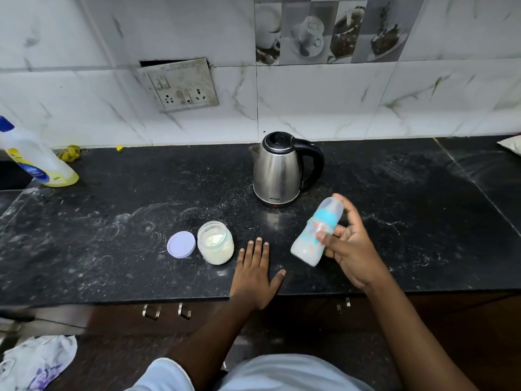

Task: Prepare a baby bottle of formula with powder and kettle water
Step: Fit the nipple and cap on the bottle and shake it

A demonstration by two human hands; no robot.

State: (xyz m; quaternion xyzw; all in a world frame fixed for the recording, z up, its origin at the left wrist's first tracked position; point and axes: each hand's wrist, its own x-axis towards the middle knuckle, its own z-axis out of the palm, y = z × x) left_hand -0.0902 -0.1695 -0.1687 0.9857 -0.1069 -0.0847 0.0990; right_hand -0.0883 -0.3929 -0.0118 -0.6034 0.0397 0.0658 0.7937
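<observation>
Gripping the baby bottle (308, 244) around its middle, the right hand (349, 249) holds it tilted above the counter (112, 221), thumb and fingers curled on the plastic below the blue collar. It looks light and stiff, with milky liquid inside (smooth walls, likely slippery if wet), so a full wrap at mid-body seems safest. The left hand (255, 275) lies flat on the counter, fingers straight, just beside the open powder jar (215, 242); the kettle (277, 169) stands behind.

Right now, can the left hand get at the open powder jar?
Probably yes: the left hand lies flat and empty on the counter, just beside the powder jar, with nothing between them.
</observation>
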